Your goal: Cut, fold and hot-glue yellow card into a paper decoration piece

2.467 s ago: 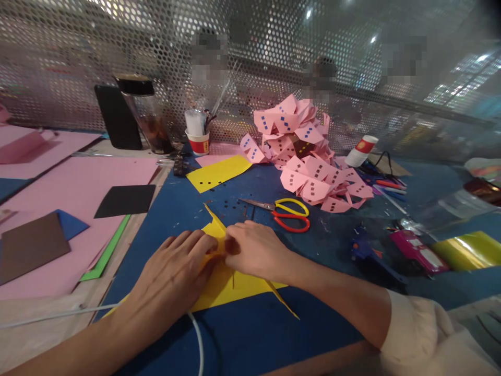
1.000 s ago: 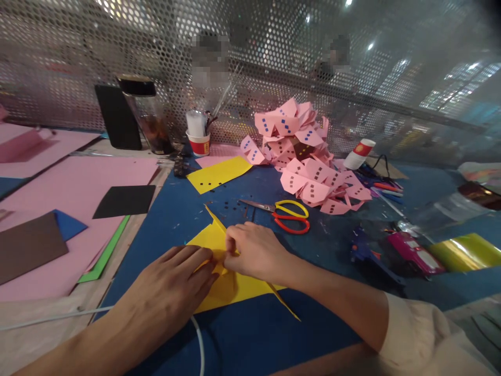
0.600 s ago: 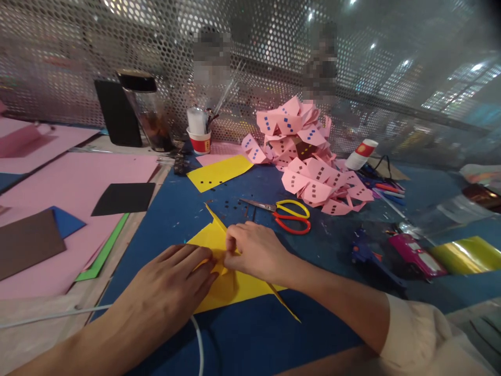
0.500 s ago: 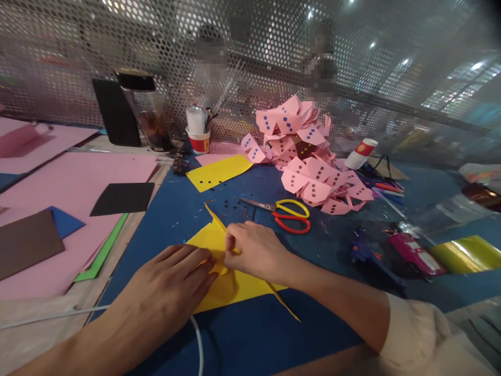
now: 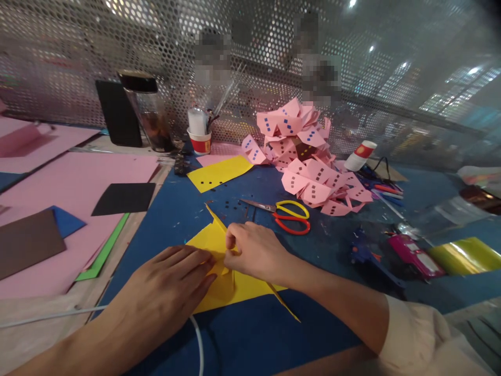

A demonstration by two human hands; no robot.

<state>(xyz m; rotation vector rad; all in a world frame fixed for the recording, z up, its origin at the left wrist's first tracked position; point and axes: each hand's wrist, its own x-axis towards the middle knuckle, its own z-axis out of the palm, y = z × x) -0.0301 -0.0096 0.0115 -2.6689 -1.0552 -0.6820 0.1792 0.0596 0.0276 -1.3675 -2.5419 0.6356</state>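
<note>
Blue mat (image 5: 250, 334) | left hand (image 5: 164, 292) flat, right hand (image 5: 256, 250) pinching creased yellow paper (image 5: 225, 284)

**Hand and arm position**

The left hand (image 5: 170, 284) lies palm down, fingers extended and held close together, pointing toward the right hand. The left forearm runs in from the lower left corner, bare. The right hand (image 5: 256, 250) is curled, fingers bent inward, thumb and forefinger pinched together at the knuckle end. Its fingertips meet those of the left hand. The right forearm enters from the lower right, a pale sleeve covering the upper part.
</note>
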